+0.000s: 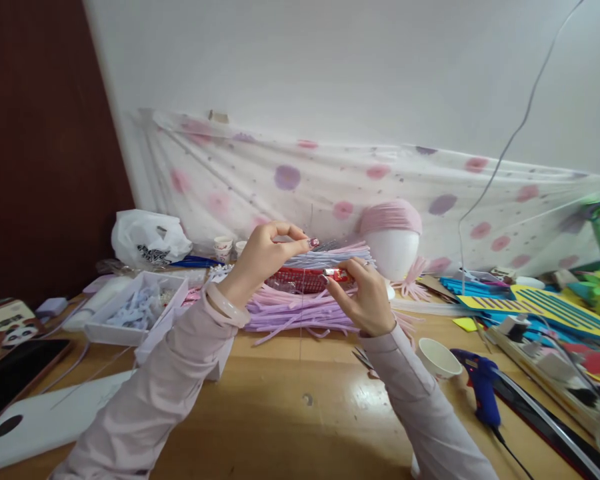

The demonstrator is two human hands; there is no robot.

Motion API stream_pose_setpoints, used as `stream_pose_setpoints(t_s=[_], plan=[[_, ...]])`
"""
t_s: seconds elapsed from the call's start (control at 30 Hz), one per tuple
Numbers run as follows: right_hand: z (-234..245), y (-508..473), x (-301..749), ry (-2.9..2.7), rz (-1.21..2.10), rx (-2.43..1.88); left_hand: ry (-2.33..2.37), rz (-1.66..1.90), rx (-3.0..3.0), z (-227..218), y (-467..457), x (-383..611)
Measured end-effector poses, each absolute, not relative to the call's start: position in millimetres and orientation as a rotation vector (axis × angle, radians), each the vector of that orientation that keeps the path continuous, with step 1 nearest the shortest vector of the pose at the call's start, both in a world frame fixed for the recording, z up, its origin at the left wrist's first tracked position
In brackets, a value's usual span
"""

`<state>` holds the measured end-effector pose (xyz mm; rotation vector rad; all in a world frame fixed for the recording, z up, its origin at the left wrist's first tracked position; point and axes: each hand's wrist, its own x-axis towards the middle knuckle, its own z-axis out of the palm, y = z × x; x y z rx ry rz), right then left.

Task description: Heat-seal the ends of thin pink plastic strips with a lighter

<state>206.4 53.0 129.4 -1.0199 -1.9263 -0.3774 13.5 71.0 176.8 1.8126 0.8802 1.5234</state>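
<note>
My left hand [270, 257] is raised over the middle of the table, its thumb and fingertips pinched together. A very thin strand [303, 313], thread or fine wire, runs up and down at these fingertips. To the right and a little lower, my right hand [367, 297] is closed round a small red lighter [337, 274], whose metal end points toward the strand. I cannot make out a flame. Behind the hands are a red basket [307, 281] and bundles of purple fuzzy stems [300, 317], with paler stems [337, 257] above.
A white box [113, 332] of pale pieces stands left, near a phone [15, 380]. At right are a paper cup [439, 359], a blue glue gun [483, 383] and a power strip [535, 360]. A white head form [397, 250] with a pink wrap stands at the back.
</note>
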Motion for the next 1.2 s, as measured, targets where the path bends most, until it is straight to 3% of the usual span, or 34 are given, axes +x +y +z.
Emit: stream_pose_setpoints(t_s=[0.27,1.2], plan=[[126.8,56.3,212.6,-1.992,-0.511,-0.992,0.988,1.478,1.805,178.6,67.3,17.9],[121.6,53.4,198.4,-2.109,-0.370,-0.959,0.947,1.476,1.710,154.1,74.1,14.8]])
